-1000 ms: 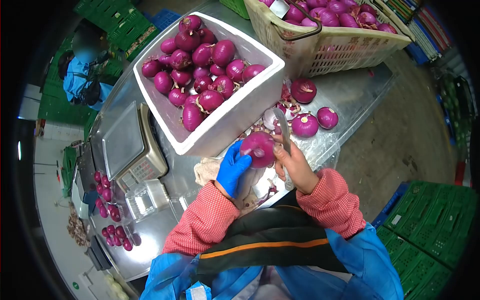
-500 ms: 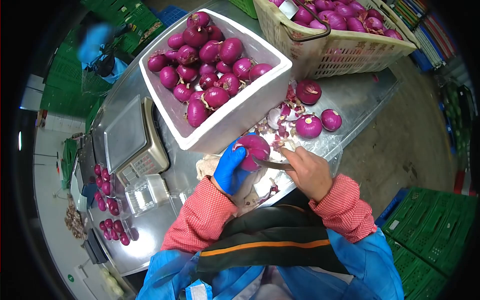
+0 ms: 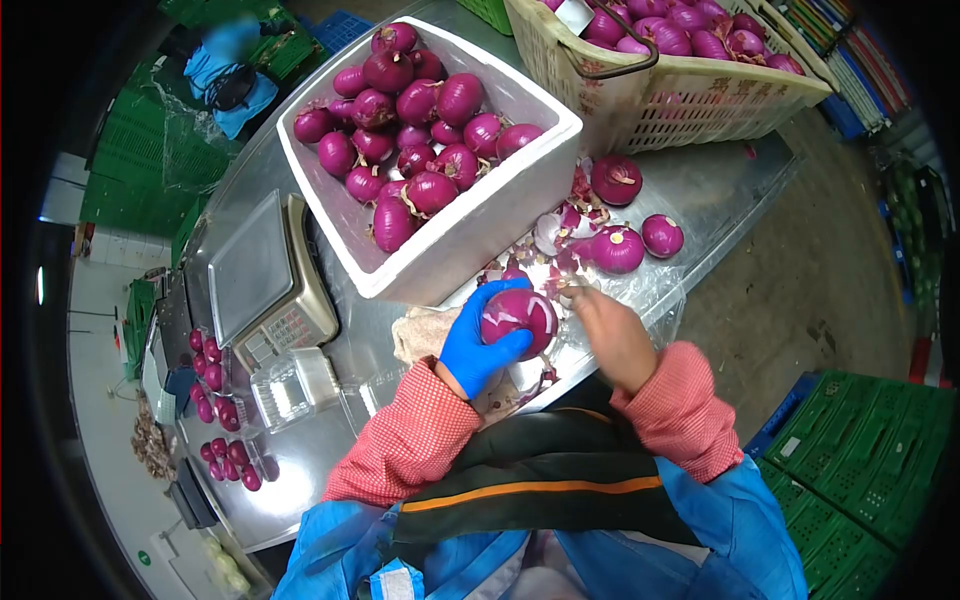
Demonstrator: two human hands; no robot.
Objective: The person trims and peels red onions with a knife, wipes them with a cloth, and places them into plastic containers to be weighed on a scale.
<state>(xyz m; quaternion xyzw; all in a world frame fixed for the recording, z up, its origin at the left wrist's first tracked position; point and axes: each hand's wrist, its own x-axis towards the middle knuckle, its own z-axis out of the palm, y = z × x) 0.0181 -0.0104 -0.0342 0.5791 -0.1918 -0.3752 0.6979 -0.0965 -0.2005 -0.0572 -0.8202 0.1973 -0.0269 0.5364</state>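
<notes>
My left hand [image 3: 474, 345], in a blue glove, is wrapped round a red onion [image 3: 520, 320] with pale streaks on its skin. Just right of that onion is my bare right hand [image 3: 616, 340], its fingers curled and slightly blurred. The knife it gripped a moment ago is hard to make out now, its blade hidden or smeared. Beneath and beyond the hands lie scattered onion skins [image 3: 548, 232] on the metal table. Several loose red onions, one with a pale cut end [image 3: 617, 249], rest to the upper right of my hands.
A white foam box [image 3: 480, 225] of red onions stands ahead, with a cream plastic crate [image 3: 690, 105] of onions behind it. At left are a scale [image 3: 285, 290], clear trays [image 3: 295, 385] and packed small onions [image 3: 230, 460]. Green crates [image 3: 850, 450] stand right; a person [image 3: 230, 85] is at far left.
The onion in my left hand has turned and moved slightly right and down. My right hand has drawn its knife off the onion's surface. The person at far left has shifted right.
</notes>
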